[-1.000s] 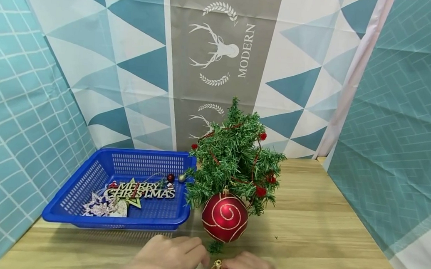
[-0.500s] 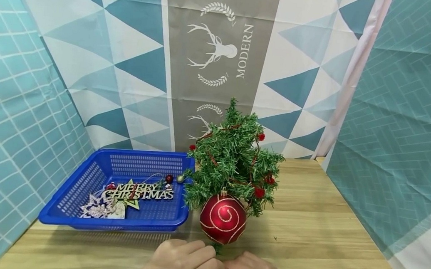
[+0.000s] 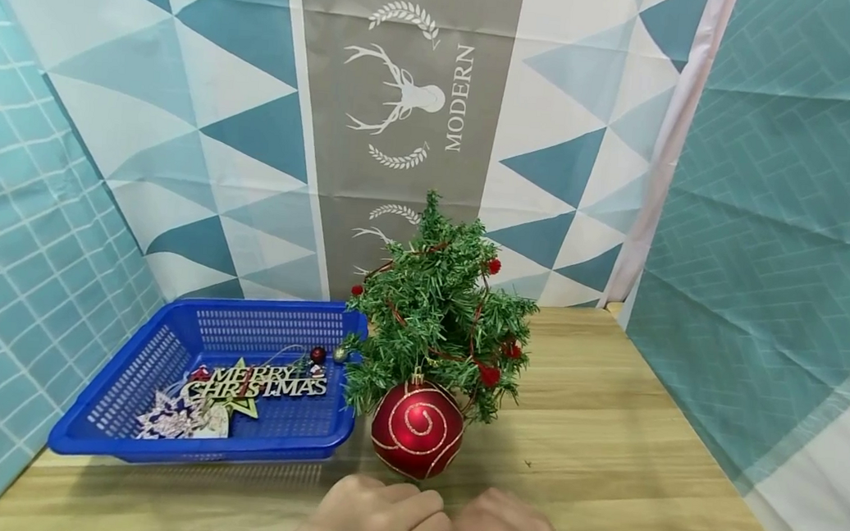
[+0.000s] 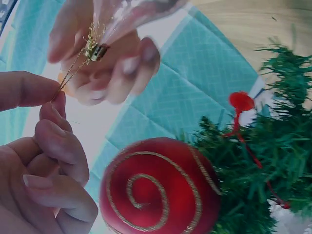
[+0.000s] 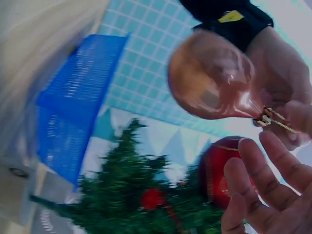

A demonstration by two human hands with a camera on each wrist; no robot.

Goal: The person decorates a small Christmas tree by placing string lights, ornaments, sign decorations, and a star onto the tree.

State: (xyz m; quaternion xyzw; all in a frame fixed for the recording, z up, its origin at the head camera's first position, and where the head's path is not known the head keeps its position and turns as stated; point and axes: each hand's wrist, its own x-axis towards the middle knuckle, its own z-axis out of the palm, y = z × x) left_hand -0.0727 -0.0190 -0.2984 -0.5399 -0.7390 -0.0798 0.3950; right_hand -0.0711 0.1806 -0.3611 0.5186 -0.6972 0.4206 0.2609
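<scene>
In the head view, my left hand and right hand meet at the bottom edge, largely hiding what lies between them. The left wrist view shows my left thumb and index finger pinching a thin gold cord tied to a gold cap. From that cap extends a shiny pinkish teardrop Christmas ornament. My right hand is beside the cap, its fingers loosely bent and spread. Just beyond both hands, a large red bauble with gold swirls hangs on a small green Christmas tree.
A blue plastic basket stands left of the tree. It holds a "Merry Christmas" sign, a snowflake, a star and small baubles. Red pompom garland winds round the tree. Patterned cloths enclose the wooden table.
The teardrop ornament has dropped almost out of the head view, behind my hands. My hands have drawn closer together around its top. The scene has shifted slightly left as the head camera turned.
</scene>
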